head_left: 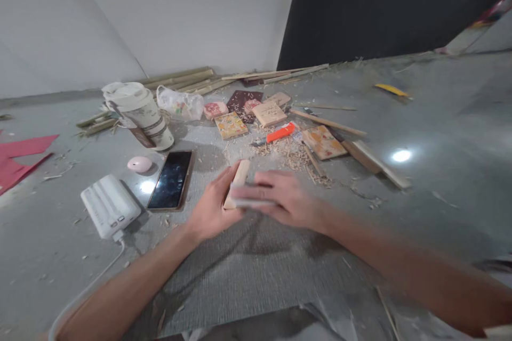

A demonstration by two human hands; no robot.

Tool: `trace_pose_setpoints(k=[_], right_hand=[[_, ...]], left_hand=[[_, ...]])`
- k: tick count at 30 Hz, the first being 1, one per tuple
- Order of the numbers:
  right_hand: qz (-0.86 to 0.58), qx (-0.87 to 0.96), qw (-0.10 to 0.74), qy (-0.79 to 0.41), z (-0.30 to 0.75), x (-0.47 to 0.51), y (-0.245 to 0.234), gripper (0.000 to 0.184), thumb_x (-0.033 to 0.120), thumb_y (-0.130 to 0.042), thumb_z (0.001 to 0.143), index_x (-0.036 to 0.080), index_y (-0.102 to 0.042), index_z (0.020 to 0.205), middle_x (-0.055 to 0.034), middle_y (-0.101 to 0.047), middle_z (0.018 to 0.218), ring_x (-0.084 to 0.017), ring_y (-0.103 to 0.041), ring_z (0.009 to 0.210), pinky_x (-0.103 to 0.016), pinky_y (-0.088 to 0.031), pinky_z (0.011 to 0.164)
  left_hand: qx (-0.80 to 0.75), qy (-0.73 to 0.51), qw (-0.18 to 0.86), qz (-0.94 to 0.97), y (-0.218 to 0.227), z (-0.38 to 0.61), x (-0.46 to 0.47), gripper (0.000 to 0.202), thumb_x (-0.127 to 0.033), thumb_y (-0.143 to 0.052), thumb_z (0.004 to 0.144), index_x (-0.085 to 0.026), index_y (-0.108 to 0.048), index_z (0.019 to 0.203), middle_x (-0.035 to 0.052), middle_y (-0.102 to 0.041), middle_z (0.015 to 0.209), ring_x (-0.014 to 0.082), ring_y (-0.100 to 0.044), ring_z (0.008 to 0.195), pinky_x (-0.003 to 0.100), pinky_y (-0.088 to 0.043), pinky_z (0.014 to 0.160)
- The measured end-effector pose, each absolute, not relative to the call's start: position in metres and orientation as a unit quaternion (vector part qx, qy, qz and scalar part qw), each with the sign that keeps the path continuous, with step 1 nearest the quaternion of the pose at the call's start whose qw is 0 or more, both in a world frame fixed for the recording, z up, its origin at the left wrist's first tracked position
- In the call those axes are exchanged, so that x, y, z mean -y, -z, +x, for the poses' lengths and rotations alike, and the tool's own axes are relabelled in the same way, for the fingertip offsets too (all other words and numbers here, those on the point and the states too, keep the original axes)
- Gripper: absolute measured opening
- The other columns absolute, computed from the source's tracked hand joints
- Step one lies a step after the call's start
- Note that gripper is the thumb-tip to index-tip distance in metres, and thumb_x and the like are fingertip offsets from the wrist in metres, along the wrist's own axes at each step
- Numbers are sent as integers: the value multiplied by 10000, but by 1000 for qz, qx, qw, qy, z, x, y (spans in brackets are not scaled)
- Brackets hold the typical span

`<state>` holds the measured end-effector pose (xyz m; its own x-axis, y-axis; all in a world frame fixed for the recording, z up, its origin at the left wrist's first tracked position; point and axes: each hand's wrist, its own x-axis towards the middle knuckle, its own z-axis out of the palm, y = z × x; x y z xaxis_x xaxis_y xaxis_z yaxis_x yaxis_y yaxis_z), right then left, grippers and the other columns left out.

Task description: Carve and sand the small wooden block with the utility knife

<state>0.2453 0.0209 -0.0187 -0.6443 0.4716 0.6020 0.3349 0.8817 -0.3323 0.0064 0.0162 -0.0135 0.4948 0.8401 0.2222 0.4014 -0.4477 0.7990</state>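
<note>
A small pale wooden block (241,175) is gripped in my left hand (213,203), its upper end showing past the fingers. My right hand (294,200) is smeared by motion and pinches a thin grey piece that looks like sandpaper (254,203) against the block's right side. Just beyond both hands lie wood shavings (294,154) and an orange utility knife (280,132). Patterned square tiles (231,125) and a carved wooden square (269,113) rest farther back.
To the left are a phone (171,180), a white power bank (110,205) with its cable, a pink rounded case (140,164) and a paper cup (140,117). Bamboo strips (188,79) line the wall. A yellow cutter (391,89) lies at the far right.
</note>
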Motion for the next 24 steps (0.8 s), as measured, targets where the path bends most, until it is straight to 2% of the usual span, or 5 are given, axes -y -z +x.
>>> trace_pose_setpoints(k=[3, 8, 15, 20, 24], right_hand=[[-308, 872, 372, -83, 248, -26, 21, 419, 401, -427, 1225, 323, -684, 1547, -5, -640, 918, -165, -618, 810, -290, -502, 740], [-227, 899, 361, -102, 246, -23, 24, 435, 419, -425, 1223, 325, -644, 1587, -15, -666, 977, -157, -621, 818, -281, -522, 747], [-272, 882, 373, -96, 246, -27, 23, 433, 401, -443, 1221, 266, -660, 1571, -8, -636, 926, -160, -608, 796, -279, -501, 720], [-266, 886, 360, -116, 250, -27, 24, 417, 393, -435, 1223, 317, -667, 1561, -13, -672, 972, -158, -628, 818, -285, -524, 750], [-300, 880, 350, -111, 254, -25, 20, 424, 396, -451, 1215, 331, -643, 1588, -22, -691, 983, -175, -649, 839, -298, -546, 762]], left_hand=[[-399, -336, 362, 772, 15, 7, -17, 695, -310, -643, 896, -177, -555, 1572, 136, -744, 1392, 342, -719, 1263, 513, -583, 1112], [-376, -337, 360, 784, 16, 7, -18, 704, -278, -648, 830, -184, -578, 1525, 112, -746, 1344, 338, -722, 1223, 522, -602, 1083], [-387, -336, 372, 774, 19, 5, -18, 725, -318, -654, 869, -178, -554, 1573, 126, -745, 1354, 343, -718, 1242, 557, -584, 1114], [-383, -333, 364, 781, 19, 6, -20, 671, -292, -649, 870, -183, -585, 1529, 138, -712, 1453, 355, -694, 1321, 551, -561, 1159], [-372, -333, 367, 785, 20, 6, -19, 768, -310, -699, 856, -185, -518, 1592, 161, -677, 1496, 369, -677, 1356, 551, -541, 1185]])
